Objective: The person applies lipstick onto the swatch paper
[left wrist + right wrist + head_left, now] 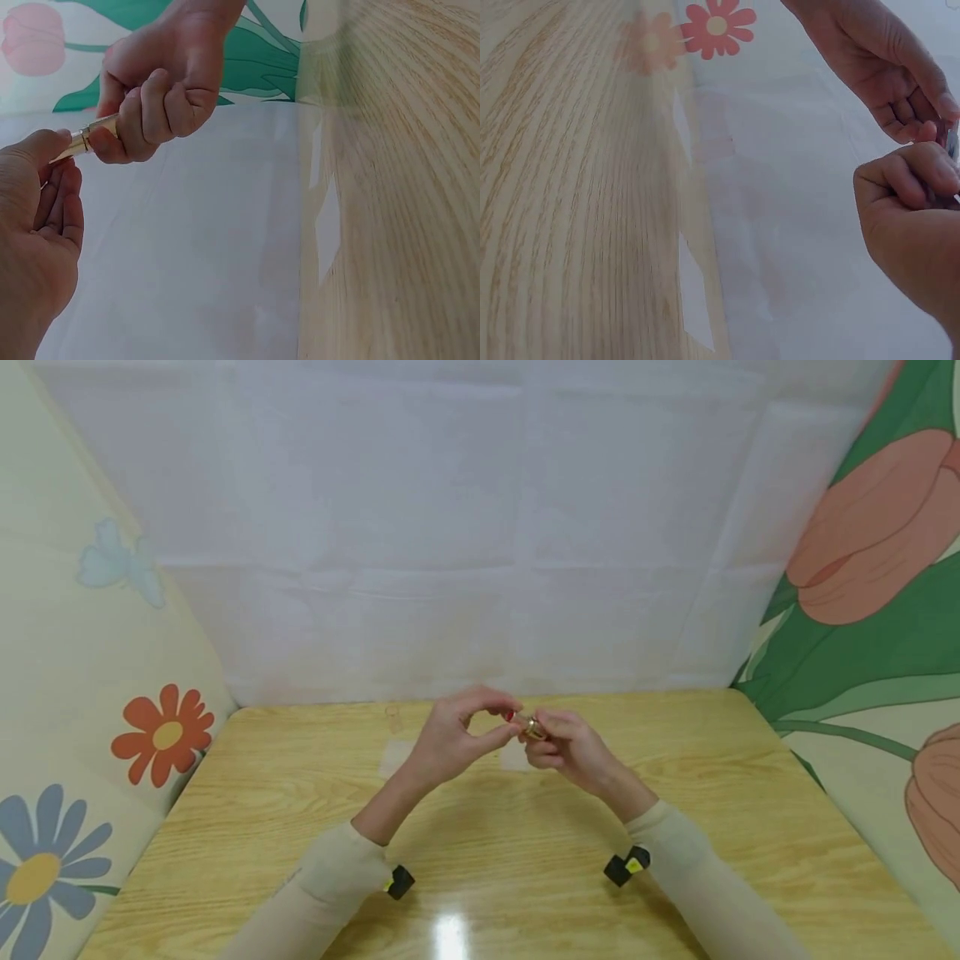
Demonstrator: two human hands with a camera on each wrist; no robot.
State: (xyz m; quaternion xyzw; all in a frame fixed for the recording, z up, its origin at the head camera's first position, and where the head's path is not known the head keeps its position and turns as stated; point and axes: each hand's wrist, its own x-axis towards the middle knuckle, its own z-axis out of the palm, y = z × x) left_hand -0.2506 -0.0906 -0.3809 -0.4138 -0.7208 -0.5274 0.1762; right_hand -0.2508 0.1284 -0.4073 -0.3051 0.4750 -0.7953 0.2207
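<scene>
A small gold lipstick tube [536, 729] with a red part at its left end is held between the two hands, above the far part of the table. My right hand [573, 750] grips the gold end, its fingers curled round it. At the other end, the thumb and index finger of my left hand [448, 739] pinch the tube by the red part. In the left wrist view the gold tube [81, 141] slants between both hands, the left thumb lying on it. The right wrist view shows both hands at its right edge, with most of the tube hidden.
Two white paper pieces, one on the left [395, 758] and one on the right [514, 759], lie flat on the wooden table [480, 835]. A white cloth [435, 527] hangs behind it, with flower-printed panels at both sides. Black wrist cameras [401, 882] sit at the sleeves.
</scene>
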